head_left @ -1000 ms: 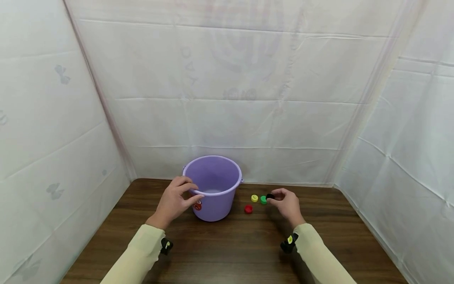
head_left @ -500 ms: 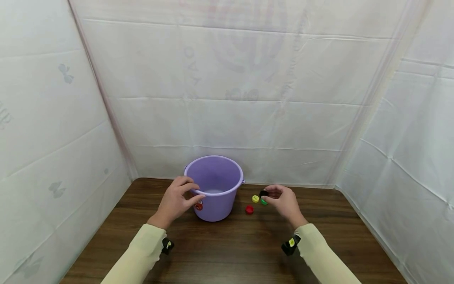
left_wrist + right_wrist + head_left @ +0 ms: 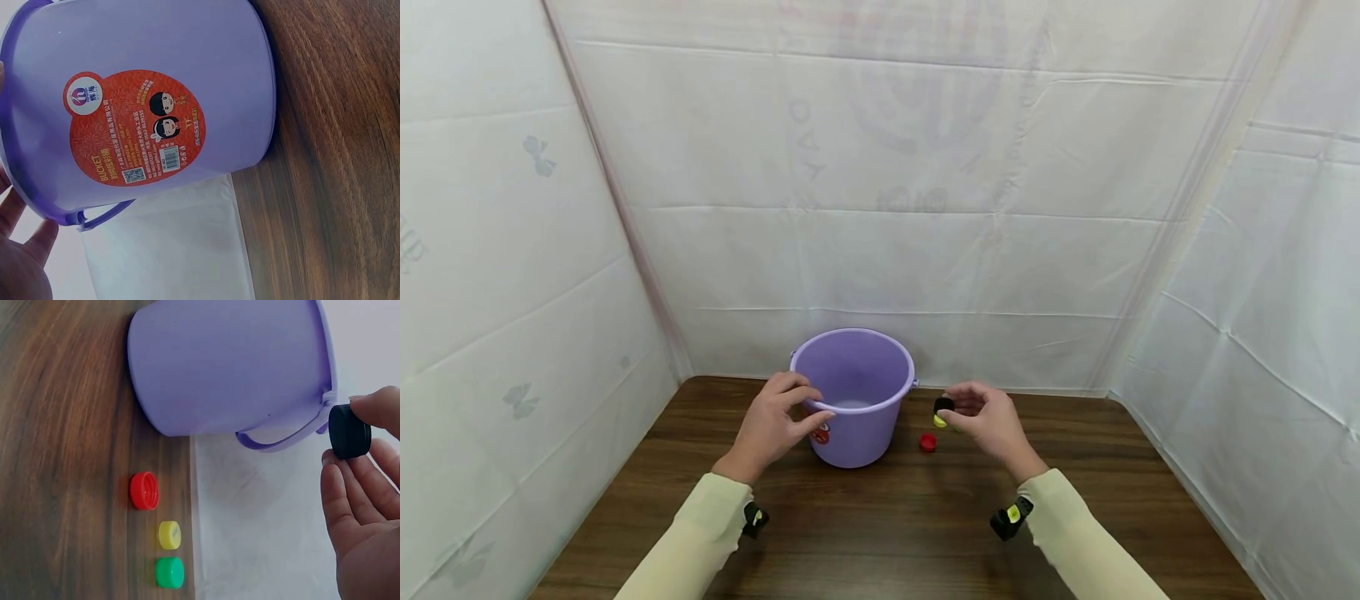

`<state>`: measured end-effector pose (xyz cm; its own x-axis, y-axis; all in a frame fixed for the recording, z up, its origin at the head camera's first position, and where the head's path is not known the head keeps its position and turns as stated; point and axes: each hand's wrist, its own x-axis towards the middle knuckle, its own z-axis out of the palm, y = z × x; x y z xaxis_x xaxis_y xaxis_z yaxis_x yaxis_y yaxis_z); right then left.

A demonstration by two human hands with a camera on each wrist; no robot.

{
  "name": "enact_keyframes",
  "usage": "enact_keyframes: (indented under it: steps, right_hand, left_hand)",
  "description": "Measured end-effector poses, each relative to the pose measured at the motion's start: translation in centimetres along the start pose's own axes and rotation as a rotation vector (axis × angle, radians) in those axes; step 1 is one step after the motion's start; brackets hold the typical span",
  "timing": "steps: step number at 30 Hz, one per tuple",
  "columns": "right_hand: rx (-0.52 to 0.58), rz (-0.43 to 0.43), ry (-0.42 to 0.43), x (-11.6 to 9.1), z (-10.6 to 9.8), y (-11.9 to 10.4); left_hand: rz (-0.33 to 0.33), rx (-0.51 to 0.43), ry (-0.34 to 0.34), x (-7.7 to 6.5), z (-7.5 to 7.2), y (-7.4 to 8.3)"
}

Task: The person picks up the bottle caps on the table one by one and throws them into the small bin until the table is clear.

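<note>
The right hand pinched a black cap; at its nine o'clock the left hand gripped the bucket — seemingly a carrying step, next wanting a steady pinch.

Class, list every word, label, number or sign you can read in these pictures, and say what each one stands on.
"BUCKET": red label on the purple bucket.
"辉海": round logo on that label.
Remaining small print on the label: too small or blurred to read surely.
Lettering on the white sheet: too faint to read surely.
Mark on the yellow cap: too small to read.
</note>
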<state>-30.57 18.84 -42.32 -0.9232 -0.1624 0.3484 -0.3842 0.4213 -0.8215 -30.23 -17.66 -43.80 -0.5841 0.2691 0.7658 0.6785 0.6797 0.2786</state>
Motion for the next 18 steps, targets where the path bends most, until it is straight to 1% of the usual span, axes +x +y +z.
enact_keyframes:
  steps: [2, 7, 14, 18]
  right_hand:
    - [0.018, -0.014, 0.008, 0.0, 0.0, -0.2]
    - [0.019, -0.05, 0.022, 0.1, -0.2, -0.5]
    - [0.013, -0.049, 0.016, 0.4, -0.3, -1.2]
    - [0.001, -0.06, 0.016, 0.6, -0.4, -1.6]
  left_hand:
    - [-0.004, 0.003, -0.005, 0.0, 0.0, 0.0]
    - [0.0, -0.006, -0.007, 0.0, 0.1, 0.0]
    - [-0.017, -0.005, -0.013, 0.0, 0.0, 0.0]
    - [-0.009, -0.004, -0.011, 0.0, 0.0, 0.0]
